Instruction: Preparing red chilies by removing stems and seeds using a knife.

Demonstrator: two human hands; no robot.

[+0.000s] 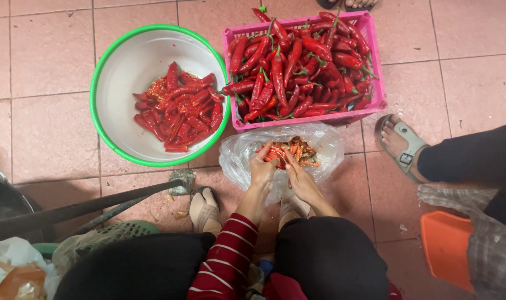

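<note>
A crumpled clear plastic bag (319, 145) lies open on the pink tiled floor (47, 139), just in front of a pink slotted plastic crate (369, 66) and beside a white plastic basin with a green rim (125, 61). The bag's thin film is wrinkled and glossy, and its mouth is spread wide; inside sits a small heap of red and orange chilli scraps with pale seeds (298, 151). At the lower left corner a second, whitish translucent plastic bag (11, 258) is bunched up, with something orange-brown showing through it. No labels, signs or screens appear anywhere in view.
</note>
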